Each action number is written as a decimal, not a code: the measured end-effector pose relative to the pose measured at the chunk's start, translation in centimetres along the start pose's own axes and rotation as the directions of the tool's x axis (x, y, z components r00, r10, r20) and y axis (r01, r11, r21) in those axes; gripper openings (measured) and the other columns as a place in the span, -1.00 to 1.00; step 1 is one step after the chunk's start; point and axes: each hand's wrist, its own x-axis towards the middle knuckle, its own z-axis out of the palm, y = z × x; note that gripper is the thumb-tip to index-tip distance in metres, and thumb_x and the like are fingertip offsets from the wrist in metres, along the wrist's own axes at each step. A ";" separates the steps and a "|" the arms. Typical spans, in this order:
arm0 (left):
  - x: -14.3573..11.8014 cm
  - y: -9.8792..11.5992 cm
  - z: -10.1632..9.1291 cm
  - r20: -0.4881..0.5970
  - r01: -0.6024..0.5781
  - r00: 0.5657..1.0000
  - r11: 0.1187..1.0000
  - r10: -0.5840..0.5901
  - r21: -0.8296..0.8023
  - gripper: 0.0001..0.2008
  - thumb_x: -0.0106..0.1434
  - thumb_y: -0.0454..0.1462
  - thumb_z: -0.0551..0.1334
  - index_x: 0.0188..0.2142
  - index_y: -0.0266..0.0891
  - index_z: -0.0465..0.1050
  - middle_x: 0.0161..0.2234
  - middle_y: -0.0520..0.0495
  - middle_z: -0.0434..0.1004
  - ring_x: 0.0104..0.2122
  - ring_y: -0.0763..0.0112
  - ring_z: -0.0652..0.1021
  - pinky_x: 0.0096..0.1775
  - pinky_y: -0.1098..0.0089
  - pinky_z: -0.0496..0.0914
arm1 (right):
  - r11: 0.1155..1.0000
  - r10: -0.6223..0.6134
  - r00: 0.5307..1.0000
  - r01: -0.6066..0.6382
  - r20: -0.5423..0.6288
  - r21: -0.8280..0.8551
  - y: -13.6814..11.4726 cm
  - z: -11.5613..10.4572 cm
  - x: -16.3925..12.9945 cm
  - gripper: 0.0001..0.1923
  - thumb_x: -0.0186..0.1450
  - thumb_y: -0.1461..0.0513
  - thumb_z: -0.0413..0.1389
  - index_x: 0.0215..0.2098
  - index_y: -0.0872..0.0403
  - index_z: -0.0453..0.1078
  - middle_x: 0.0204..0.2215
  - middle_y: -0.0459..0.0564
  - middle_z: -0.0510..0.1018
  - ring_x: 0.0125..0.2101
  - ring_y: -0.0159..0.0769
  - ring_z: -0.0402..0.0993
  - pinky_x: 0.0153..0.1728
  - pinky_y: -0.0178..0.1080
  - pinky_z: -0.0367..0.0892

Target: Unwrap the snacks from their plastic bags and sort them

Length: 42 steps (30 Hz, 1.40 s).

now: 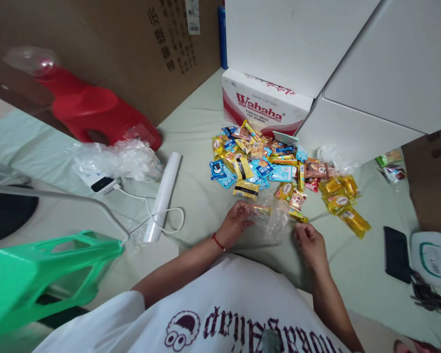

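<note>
My left hand [237, 224], with a red cord at the wrist, pinches the edge of a clear plastic bag [277, 223]. A thin colourful wrapped stick [261, 209] shows at its fingertips, on or inside the bag. My right hand [311, 241] is closed, its fingertips right beside a small yellow snack packet [298, 216]. Whether they grip that packet or the bag's edge is unclear. Just beyond both hands lies a pile of small wrapped snacks [262, 167], blue, yellow and brown. Several gold packets [340, 198] lie to the right of the pile.
Behind the pile stands a Wahaba-like printed carton [266, 105] against white boxes [297, 39]. On the left are a red jug [95, 110], bubble wrap [125, 159], a white roll [163, 196], a cable [182, 215] and a green plastic frame [51, 274]. A black phone-like slab [397, 254] lies right.
</note>
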 end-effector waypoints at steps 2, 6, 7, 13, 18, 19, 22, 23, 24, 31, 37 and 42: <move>0.0 -0.2 0.3 0.037 -0.006 0.999 1.000 0.005 0.017 -0.50 0.11 0.10 0.47 -0.29 -0.16 0.31 -0.22 -0.01 0.55 -0.15 0.34 0.58 -0.18 0.35 0.51 | 0.999 0.049 0.998 -0.049 0.027 0.019 -0.4 0.8 -0.3 -0.47 0.22 -0.24 0.22 -0.38 0.04 0.43 -0.52 -0.08 0.52 -0.64 -0.41 0.22 -0.66 -0.33 0.07; 0.0 -0.5 0.6 0.048 -0.065 0.997 0.997 0.062 0.051 -0.53 0.16 0.09 0.43 -0.27 -0.16 0.31 -0.27 0.02 0.53 -0.23 0.40 0.58 -0.19 0.37 0.48 | 0.987 0.054 0.989 -0.073 0.136 0.141 -2.1 2.8 -0.5 -0.46 0.05 -0.21 0.36 -0.39 0.04 0.42 -0.57 -0.12 0.49 -0.63 -0.41 0.23 -0.63 -0.33 0.09; 0.1 -0.5 0.5 0.009 -0.089 0.996 0.994 0.089 0.069 -0.54 0.17 0.08 0.42 -0.28 -0.16 0.30 -0.32 0.04 0.51 -0.30 0.43 0.56 -0.23 0.40 0.46 | 0.982 0.049 0.990 -0.072 0.134 0.175 -2.4 3.0 -0.5 -0.48 0.03 -0.18 0.39 -0.41 0.04 0.41 -0.61 -0.16 0.44 -0.64 -0.43 0.19 -0.63 -0.34 0.07; 1.1 -0.8 -0.3 -0.255 -0.192 0.936 0.959 0.243 0.209 -0.57 0.20 0.09 0.35 -0.29 -0.13 0.23 -0.58 0.22 0.28 -0.62 0.56 0.33 -0.52 0.49 0.22 | 0.948 0.140 0.971 -0.188 0.193 0.258 -1.3 -0.7 -0.6 -0.49 -0.02 -0.11 0.43 -0.38 0.04 0.40 -0.63 -0.24 0.30 -0.68 -0.51 0.00 -0.68 -0.39 -0.15; 1.2 -1.1 -0.4 -0.319 -0.197 0.915 0.962 0.249 0.187 -0.54 0.20 0.12 0.33 -0.27 -0.11 0.20 -0.56 0.24 0.26 -0.66 0.57 0.31 -0.61 0.50 0.09 | 0.969 -0.096 0.979 0.051 -0.181 -0.241 0.5 -5.6 -1.2 -0.54 0.12 -0.16 0.30 -0.35 0.05 0.49 -0.50 -0.06 0.45 -0.52 -0.30 0.29 -0.50 -0.25 0.24; 1.1 -1.2 -0.3 -0.312 -0.197 0.917 0.961 0.251 0.192 -0.54 0.20 0.12 0.33 -0.27 -0.11 0.20 -0.56 0.24 0.26 -0.66 0.57 0.32 -0.62 0.50 0.09 | 0.929 -0.225 0.939 0.125 -0.262 -0.348 0.2 -5.9 -1.5 -0.56 0.20 -0.14 0.24 -0.31 0.05 0.51 -0.42 0.00 0.50 -0.45 -0.24 0.36 -0.40 -0.19 0.32; 1.0 -1.4 0.2 -0.263 -0.206 0.929 0.954 0.261 0.216 -0.54 0.20 0.12 0.33 -0.28 -0.11 0.20 -0.52 0.21 0.30 -0.63 0.55 0.36 -0.61 0.48 0.12 | 0.753 -0.560 0.810 0.407 -0.178 -0.517 -1.5 -4.1 -2.6 -0.56 0.35 -0.11 0.14 -0.06 0.04 0.52 -0.13 0.15 0.55 -0.14 -0.05 0.45 -0.07 -0.01 0.39; 0.9 -1.4 0.4 -0.245 -0.212 0.933 0.952 0.265 0.223 -0.54 0.20 0.12 0.33 -0.28 -0.12 0.21 -0.52 0.20 0.30 -0.61 0.54 0.37 -0.60 0.47 0.14 | 0.677 -0.626 0.778 0.510 -0.051 -0.531 -2.1 -2.7 -2.8 -0.51 0.33 -0.11 0.18 0.04 0.03 0.51 -0.03 0.18 0.54 -0.02 0.02 0.43 0.02 0.05 0.36; 0.8 -1.5 0.6 -0.230 -0.218 0.935 0.949 0.269 0.227 -0.54 0.20 0.12 0.33 -0.28 -0.12 0.21 -0.51 0.19 0.31 -0.60 0.54 0.38 -0.58 0.47 0.17 | 0.605 -0.660 0.746 0.597 0.088 -0.527 -2.7 -1.2 -2.8 -0.47 0.30 -0.10 0.22 0.10 0.01 0.49 0.04 0.19 0.53 0.08 0.07 0.38 0.10 0.10 0.31; -1.3 -0.3 -0.6 -0.057 -0.180 0.979 0.965 0.194 0.192 -0.49 0.02 -0.04 0.52 -0.20 -0.16 0.33 -0.41 0.13 0.42 -0.44 0.51 0.47 -0.38 0.46 0.37 | 0.793 -0.451 0.805 0.560 0.386 -0.240 -3.8 2.7 -1.5 -0.70 0.40 0.01 0.13 -0.34 -0.02 0.58 -0.38 0.02 0.60 -0.27 -0.11 0.50 -0.15 -0.07 0.40; -1.1 1.7 -4.5 0.090 -0.141 0.989 0.947 0.120 0.289 -0.54 -0.03 -0.13 0.53 -0.21 -0.21 0.41 -0.37 0.10 0.41 -0.45 0.54 0.42 -0.40 0.48 0.36 | 0.990 -0.019 0.968 -0.016 0.251 0.139 -3.6 -0.6 -2.1 -0.51 0.09 -0.17 0.38 -0.33 0.02 0.49 -0.51 -0.11 0.48 -0.47 -0.24 0.45 -0.55 -0.28 0.36; 1.2 3.2 -6.0 -0.030 -0.186 0.962 0.731 0.271 0.657 -0.69 -0.09 -0.37 0.41 -0.29 -0.24 0.47 -0.29 0.00 0.40 -0.33 0.39 0.44 -0.30 0.38 0.38 | 0.988 0.035 0.999 -0.039 0.032 0.147 -0.9 0.9 -2.0 -0.48 0.07 -0.20 0.35 -0.34 0.00 0.39 -0.49 -0.11 0.48 -0.42 -0.17 0.54 -0.59 -0.28 0.38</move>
